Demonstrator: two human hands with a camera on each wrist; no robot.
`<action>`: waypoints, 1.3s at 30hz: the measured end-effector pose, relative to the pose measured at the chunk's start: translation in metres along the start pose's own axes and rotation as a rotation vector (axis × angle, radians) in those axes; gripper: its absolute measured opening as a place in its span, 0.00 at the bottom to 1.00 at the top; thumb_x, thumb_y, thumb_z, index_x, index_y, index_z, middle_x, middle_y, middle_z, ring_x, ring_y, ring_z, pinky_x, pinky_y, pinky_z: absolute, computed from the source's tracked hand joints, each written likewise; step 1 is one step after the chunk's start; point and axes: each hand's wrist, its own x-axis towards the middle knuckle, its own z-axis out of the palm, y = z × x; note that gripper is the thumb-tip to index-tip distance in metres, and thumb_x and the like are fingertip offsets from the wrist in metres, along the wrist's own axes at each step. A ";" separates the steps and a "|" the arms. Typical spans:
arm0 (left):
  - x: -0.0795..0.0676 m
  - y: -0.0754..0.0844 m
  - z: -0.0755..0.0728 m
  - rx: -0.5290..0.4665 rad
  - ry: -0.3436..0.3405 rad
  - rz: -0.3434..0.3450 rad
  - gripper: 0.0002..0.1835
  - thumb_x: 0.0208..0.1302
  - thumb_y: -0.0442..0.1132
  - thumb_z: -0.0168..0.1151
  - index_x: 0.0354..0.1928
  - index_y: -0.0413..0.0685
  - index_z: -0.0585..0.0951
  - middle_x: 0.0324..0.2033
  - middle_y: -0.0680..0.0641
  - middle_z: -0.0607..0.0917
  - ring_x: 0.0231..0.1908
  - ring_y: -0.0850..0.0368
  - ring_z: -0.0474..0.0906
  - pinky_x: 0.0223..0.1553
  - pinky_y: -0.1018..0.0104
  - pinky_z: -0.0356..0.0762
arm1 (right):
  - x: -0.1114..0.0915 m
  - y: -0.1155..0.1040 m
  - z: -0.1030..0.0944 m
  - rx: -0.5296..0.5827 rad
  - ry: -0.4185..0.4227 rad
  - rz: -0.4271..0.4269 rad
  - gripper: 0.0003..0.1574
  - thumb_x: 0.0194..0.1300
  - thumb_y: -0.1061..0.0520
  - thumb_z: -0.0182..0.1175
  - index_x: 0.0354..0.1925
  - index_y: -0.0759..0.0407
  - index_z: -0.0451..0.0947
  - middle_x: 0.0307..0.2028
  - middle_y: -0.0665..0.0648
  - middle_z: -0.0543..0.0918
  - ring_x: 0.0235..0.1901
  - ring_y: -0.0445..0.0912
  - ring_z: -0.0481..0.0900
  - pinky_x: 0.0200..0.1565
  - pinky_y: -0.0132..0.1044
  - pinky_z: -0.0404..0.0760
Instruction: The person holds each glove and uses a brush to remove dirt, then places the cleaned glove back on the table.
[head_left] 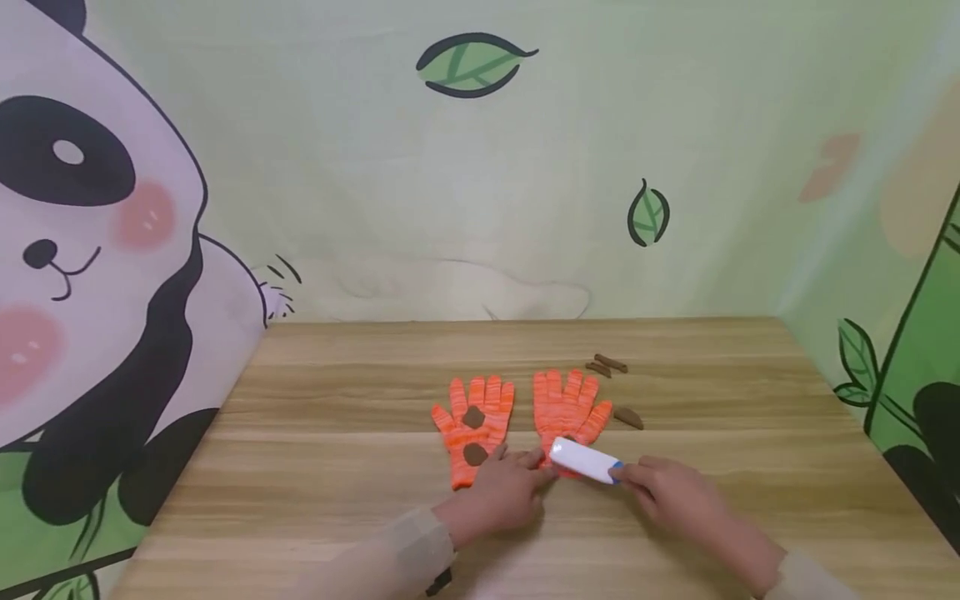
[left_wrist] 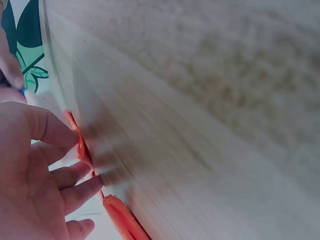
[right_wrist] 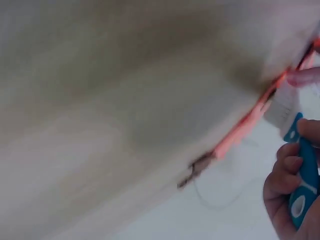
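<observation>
Starting at the left, an orange knit glove lies flat on the wooden table, two brown patches showing on it, and its cuff could be knocked askew by a careless swing of the left hand just beside it. That hand is kept loose: fingers spread and slightly bent, nothing grasped, fingertips set down at the cuff of the second glove. The hold looks light — should it be eased, the knit could be dragged or bunched under a stroke.

And on to that second glove, laid palm-flat with its fingers pointing away: its lower part is covered by the white head of a blue-handled brush, a dark patch half hidden beneath. Whether the bristles are pressed in cannot be told from above. With too much force, brown matter could be smeared into the weave.

Farther right, thin brown strips and a half-round brown piece are seen near the glove's fingers, easily scattered by a wide sweep. Last, the right hand — the brush handle is gripped in curled fingers, the thumb laid along it near the head.
</observation>
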 end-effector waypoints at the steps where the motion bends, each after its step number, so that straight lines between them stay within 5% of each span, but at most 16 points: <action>1: 0.000 -0.001 0.000 0.001 0.003 -0.001 0.27 0.72 0.47 0.56 0.72 0.71 0.73 0.76 0.54 0.70 0.75 0.56 0.68 0.78 0.45 0.60 | 0.001 -0.001 0.000 -0.013 -0.004 0.014 0.13 0.60 0.61 0.72 0.44 0.51 0.90 0.23 0.45 0.80 0.21 0.34 0.67 0.23 0.29 0.70; 4: -0.001 -0.001 0.001 -0.011 0.009 -0.003 0.26 0.72 0.47 0.56 0.71 0.70 0.74 0.76 0.53 0.70 0.75 0.55 0.68 0.77 0.44 0.60 | 0.005 -0.002 0.002 -0.019 0.039 0.069 0.13 0.59 0.61 0.73 0.44 0.50 0.90 0.22 0.46 0.80 0.21 0.34 0.66 0.23 0.29 0.68; 11: -0.003 0.003 0.004 -0.025 0.055 -0.008 0.27 0.70 0.45 0.58 0.71 0.67 0.75 0.73 0.51 0.73 0.74 0.55 0.68 0.73 0.43 0.68 | 0.004 -0.006 0.002 0.006 0.001 0.013 0.14 0.59 0.62 0.72 0.44 0.52 0.90 0.21 0.45 0.75 0.20 0.33 0.61 0.22 0.28 0.65; 23: -0.005 0.003 0.008 -0.087 0.021 -0.035 0.27 0.72 0.46 0.57 0.72 0.67 0.74 0.76 0.50 0.70 0.76 0.54 0.65 0.74 0.43 0.66 | 0.001 -0.005 0.007 0.067 0.018 0.080 0.12 0.62 0.61 0.70 0.45 0.52 0.89 0.22 0.44 0.76 0.21 0.32 0.59 0.23 0.27 0.63; 29: -0.006 0.005 0.007 -0.088 0.015 -0.036 0.27 0.71 0.46 0.57 0.72 0.68 0.74 0.76 0.49 0.69 0.76 0.53 0.65 0.74 0.44 0.65 | -0.001 -0.003 0.008 0.047 0.048 -0.014 0.13 0.58 0.64 0.72 0.43 0.52 0.89 0.22 0.44 0.77 0.21 0.31 0.64 0.23 0.28 0.68; 33: -0.006 0.006 0.006 -0.083 0.002 -0.042 0.27 0.72 0.46 0.58 0.71 0.68 0.74 0.76 0.49 0.69 0.76 0.53 0.66 0.74 0.44 0.66 | 0.001 -0.004 0.006 0.024 0.055 0.048 0.12 0.60 0.62 0.72 0.43 0.51 0.90 0.23 0.45 0.81 0.21 0.33 0.66 0.23 0.29 0.69; 39: -0.004 0.006 0.007 -0.064 0.022 -0.021 0.27 0.70 0.46 0.59 0.71 0.67 0.74 0.76 0.48 0.70 0.75 0.53 0.67 0.73 0.44 0.67 | 0.005 -0.002 0.001 0.019 0.005 0.017 0.11 0.60 0.62 0.72 0.42 0.52 0.90 0.28 0.49 0.88 0.25 0.38 0.80 0.26 0.32 0.76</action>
